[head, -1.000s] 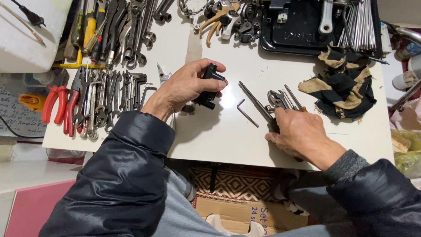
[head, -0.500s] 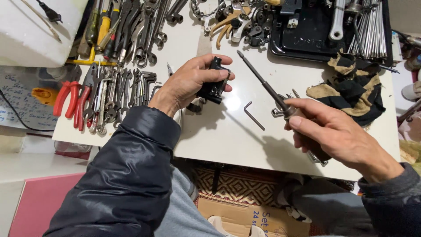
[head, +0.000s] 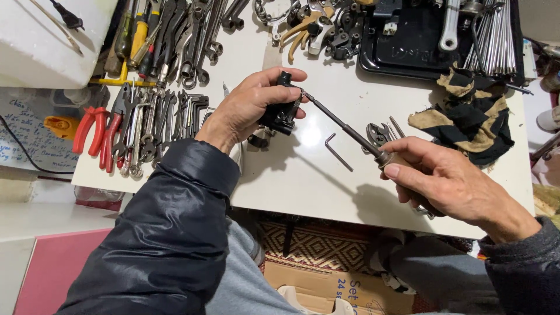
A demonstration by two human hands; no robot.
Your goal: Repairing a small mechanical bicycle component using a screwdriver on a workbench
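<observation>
Screwdriver point(head: 344, 129) gripped in right hand point(head: 449, 184) should stay square to the black part point(head: 280, 111) that left hand point(head: 248, 108) clasps.

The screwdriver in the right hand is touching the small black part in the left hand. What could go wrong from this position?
1. The screwdriver tip meets the black part right beside the left hand fingers; a slip could jab them.
2. The part is held in the air, not braced on the white table, so it may twist under pressure.
3. The right hand hovers over the small hex key and could knock it off.
</observation>
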